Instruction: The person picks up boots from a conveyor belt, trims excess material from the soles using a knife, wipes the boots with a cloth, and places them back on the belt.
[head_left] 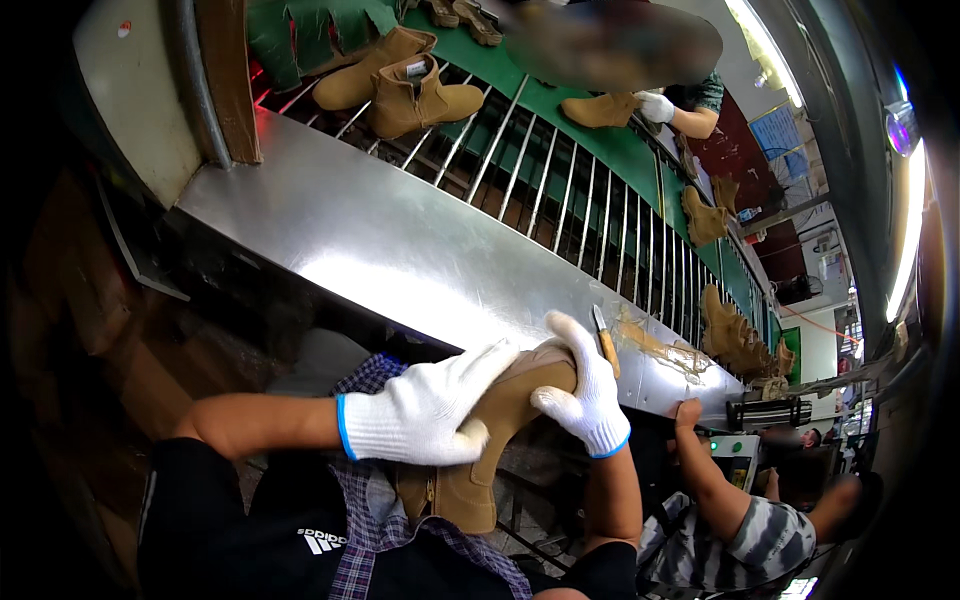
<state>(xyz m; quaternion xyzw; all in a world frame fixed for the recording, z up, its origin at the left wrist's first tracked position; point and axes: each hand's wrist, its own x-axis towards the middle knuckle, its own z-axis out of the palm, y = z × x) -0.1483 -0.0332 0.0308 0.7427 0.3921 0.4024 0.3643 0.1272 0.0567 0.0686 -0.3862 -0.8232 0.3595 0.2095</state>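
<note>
At worktop [270, 205] edge, tan boot [510, 408], long axis slanting up-right, between left hand [420, 408], flat along side, and right hand [590, 398], cupped round upper end

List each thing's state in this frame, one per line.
Tan ankle boot: held
Boot zipper: open or closed, unclear
Left grip: gloved, holding boot
Right grip: gloved, holding boot
Wooden-handled knife: lying, blade bare
Metal ledge: stained beside knife
Tube light: lit
Co-worker's grip: gloved, touching another boot
</note>
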